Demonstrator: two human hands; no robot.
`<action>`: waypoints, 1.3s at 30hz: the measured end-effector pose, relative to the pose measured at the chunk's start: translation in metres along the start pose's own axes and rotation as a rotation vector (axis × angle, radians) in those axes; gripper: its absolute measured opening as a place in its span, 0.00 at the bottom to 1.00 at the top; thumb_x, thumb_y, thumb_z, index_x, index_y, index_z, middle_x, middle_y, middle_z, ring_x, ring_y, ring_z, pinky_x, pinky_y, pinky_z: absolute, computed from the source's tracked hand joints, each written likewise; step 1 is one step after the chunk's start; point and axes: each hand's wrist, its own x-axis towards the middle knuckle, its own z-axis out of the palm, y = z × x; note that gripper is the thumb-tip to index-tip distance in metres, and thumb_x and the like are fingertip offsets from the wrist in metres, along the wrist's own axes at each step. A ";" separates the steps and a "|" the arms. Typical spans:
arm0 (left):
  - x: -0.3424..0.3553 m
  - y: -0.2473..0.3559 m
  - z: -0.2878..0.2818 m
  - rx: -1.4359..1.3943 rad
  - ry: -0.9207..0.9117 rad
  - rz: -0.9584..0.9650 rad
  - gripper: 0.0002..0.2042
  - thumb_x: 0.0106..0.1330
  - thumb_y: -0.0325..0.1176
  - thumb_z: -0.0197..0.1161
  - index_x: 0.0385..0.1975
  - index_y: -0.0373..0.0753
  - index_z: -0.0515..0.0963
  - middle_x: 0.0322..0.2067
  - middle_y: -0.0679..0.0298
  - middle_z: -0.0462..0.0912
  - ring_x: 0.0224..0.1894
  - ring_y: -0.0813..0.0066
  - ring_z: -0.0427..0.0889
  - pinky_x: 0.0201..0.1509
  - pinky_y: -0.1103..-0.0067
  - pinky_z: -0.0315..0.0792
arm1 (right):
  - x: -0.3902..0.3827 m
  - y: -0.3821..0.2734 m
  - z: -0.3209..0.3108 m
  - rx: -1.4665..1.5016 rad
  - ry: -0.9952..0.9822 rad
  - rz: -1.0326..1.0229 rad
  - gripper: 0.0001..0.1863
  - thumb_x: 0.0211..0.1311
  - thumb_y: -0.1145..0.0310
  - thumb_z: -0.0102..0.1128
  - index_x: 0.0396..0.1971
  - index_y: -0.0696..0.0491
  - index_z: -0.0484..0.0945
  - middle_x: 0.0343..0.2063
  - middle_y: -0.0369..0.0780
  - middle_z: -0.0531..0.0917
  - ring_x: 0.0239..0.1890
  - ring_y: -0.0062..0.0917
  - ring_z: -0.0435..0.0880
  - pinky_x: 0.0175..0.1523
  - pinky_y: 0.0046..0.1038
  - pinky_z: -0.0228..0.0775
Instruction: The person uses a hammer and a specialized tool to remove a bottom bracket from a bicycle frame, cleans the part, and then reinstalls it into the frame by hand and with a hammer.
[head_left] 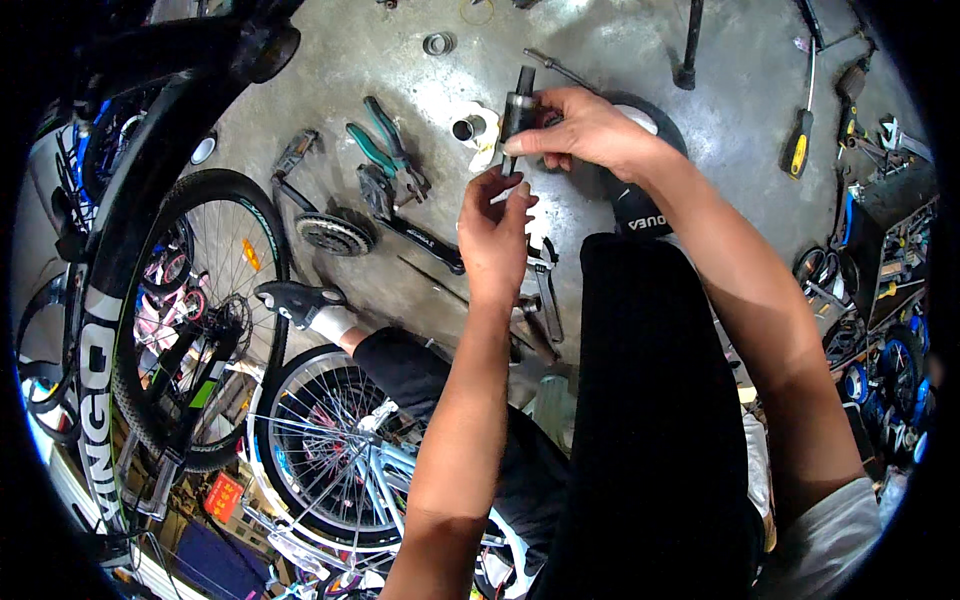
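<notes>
Dark cylinder (518, 116); pliers (402, 162), crankset (336, 232) lie leftward.

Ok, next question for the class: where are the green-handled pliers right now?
In the head view, the pliers lie on the floor, up and left of the left hand, just above the black crank arm.

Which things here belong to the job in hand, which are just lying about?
Likely the job:
dark cylindrical part, in the right hand, left hand at its lower end
perhaps the chainring crank, untouched

Apparently just lying about:
green-handled pliers
yellow-and-black screwdriver
</notes>
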 end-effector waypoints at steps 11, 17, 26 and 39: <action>-0.005 0.031 -0.005 -0.083 0.029 -0.145 0.13 0.73 0.33 0.61 0.47 0.29 0.76 0.35 0.58 0.84 0.33 0.73 0.83 0.40 0.77 0.78 | -0.012 0.001 0.011 0.099 -0.091 0.015 0.23 0.61 0.59 0.70 0.47 0.62 0.79 0.28 0.36 0.79 0.24 0.17 0.75 0.31 0.21 0.67; -0.016 0.036 -0.005 -0.575 -0.130 -0.282 0.11 0.73 0.35 0.61 0.44 0.32 0.78 0.32 0.62 0.83 0.30 0.75 0.81 0.39 0.76 0.78 | -0.024 0.002 0.011 0.240 -0.041 0.005 0.29 0.62 0.52 0.67 0.52 0.62 0.78 0.34 0.39 0.80 0.26 0.20 0.76 0.36 0.25 0.68; -0.018 0.038 0.007 -0.669 -0.122 -0.227 0.10 0.75 0.33 0.58 0.46 0.33 0.76 0.33 0.61 0.82 0.31 0.74 0.79 0.42 0.75 0.76 | -0.026 -0.016 0.010 0.307 -0.013 -0.013 0.27 0.65 0.54 0.64 0.52 0.63 0.79 0.27 0.35 0.78 0.24 0.17 0.73 0.32 0.22 0.66; -0.021 0.043 0.007 -0.636 -0.129 -0.210 0.10 0.75 0.33 0.58 0.46 0.32 0.76 0.34 0.62 0.82 0.32 0.75 0.79 0.41 0.77 0.75 | -0.020 -0.009 0.013 0.256 0.006 -0.026 0.23 0.60 0.49 0.70 0.39 0.57 0.84 0.30 0.34 0.81 0.30 0.18 0.75 0.31 0.22 0.68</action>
